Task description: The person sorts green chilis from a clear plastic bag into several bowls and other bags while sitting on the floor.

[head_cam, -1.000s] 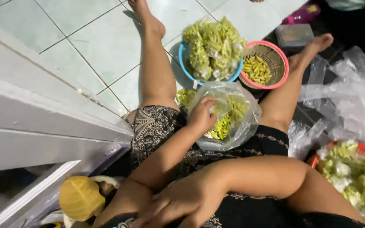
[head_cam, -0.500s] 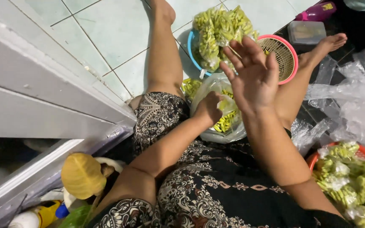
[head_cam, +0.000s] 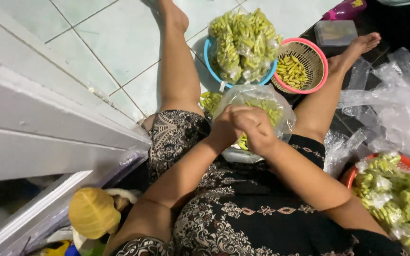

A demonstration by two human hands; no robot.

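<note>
At the centre of the frame the left hand (head_cam: 226, 129) and right hand (head_cam: 257, 130) meet, fingers curled and pinching the mouth of a clear plastic bag (head_cam: 262, 102) of yellow-green snacks between the person's legs. Above it stands a blue bowl (head_cam: 209, 57) heaped with filled packets, and a pink basket (head_cam: 319, 54) sits to its right.

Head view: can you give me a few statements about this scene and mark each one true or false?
1. Both hands, left hand and right hand, meet at the clear bag of yellow-green pieces. True.
2. The pink basket is empty. False: it holds loose yellow-green pieces.
3. The blue bowl is piled with small filled bags. True.
4. The person sits at a table. False: the person sits on the tiled floor with legs stretched out.
5. A red bowl of filled bags stands at the right edge. True.
</note>
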